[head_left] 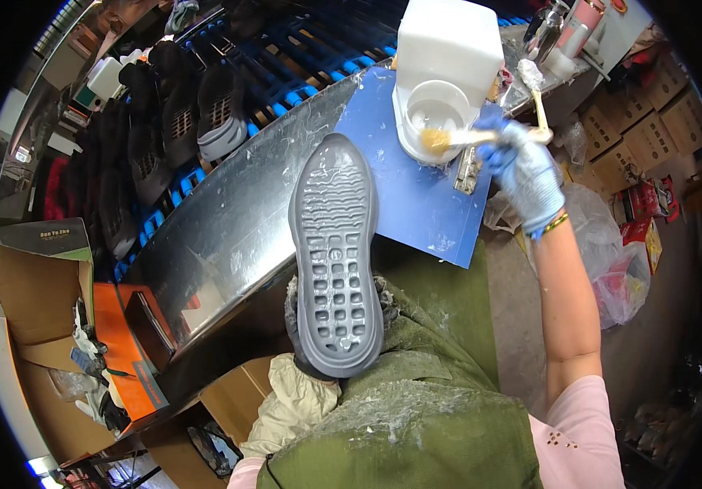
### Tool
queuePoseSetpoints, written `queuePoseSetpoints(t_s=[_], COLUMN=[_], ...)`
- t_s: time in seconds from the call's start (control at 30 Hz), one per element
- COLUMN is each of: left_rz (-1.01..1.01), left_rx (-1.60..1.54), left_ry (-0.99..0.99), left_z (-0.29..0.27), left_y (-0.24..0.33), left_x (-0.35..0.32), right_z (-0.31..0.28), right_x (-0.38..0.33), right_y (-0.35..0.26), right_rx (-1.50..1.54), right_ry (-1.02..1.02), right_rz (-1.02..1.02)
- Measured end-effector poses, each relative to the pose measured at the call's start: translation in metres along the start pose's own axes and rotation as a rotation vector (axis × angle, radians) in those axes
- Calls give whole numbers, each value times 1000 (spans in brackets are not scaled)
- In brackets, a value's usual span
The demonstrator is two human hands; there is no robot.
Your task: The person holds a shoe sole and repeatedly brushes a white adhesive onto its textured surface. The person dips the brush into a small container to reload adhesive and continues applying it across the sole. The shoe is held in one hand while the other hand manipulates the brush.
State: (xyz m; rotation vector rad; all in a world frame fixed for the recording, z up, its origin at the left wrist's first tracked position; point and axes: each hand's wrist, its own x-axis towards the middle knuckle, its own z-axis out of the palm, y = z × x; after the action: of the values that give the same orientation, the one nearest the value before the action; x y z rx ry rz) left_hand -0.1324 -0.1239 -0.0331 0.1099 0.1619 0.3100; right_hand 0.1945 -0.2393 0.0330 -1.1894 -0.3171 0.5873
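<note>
- A brush (481, 135) is held in the right hand (528, 169), which is covered by a blue glove; the fingers (504, 153) are closed around the pale handle.
- The bristle end of the brush, loaded with yellowish glue, is seen to the left of those fingers, over the round opening of a white glue container (447, 61).
- The container is stood on a blue mat (416, 204) laid over the metal table (228, 236), just beyond and to the left of the right-hand fingers.
- A second brush (535, 90) with a whitish, caked head is propped upright just above the right hand.
- A gold bangle (554, 224) is worn at the right wrist, below the glove.
- A grey shoe sole (334, 257) is shown tread side up, well to the left of and below the right-hand fingers, its toe over the table edge and its heel toward the person.
- The left hand is hidden beneath the sole, so it cannot be told whether its fingers are apart or clamped.
- A green apron (424, 383), smeared with dried white glue, is spread under the heel of the sole.
- Dark shoe uppers (180, 122) are lined up on a blue conveyor rack (302, 57) beyond the table, far to the left of the fingers.
- Open cardboard boxes (37, 301) are seen at lower left, well apart from both hands.
</note>
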Motion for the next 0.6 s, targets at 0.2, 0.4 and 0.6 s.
queuePoseSetpoints(t_s=[0.2, 0.4, 0.6], left_rz=[-75, -108, -47], left_rx=[267, 385, 709], left_ry=[54, 134, 158], left_z=[-5, -3, -4], left_y=[8, 23, 29], left_x=[8, 2, 7], right_z=[56, 81, 102], right_x=[-93, -99, -95], right_y=[8, -1, -14], right_rx=[80, -772, -793], right_ry=[-446, -1112, -1137], right_rz=[418, -197, -505])
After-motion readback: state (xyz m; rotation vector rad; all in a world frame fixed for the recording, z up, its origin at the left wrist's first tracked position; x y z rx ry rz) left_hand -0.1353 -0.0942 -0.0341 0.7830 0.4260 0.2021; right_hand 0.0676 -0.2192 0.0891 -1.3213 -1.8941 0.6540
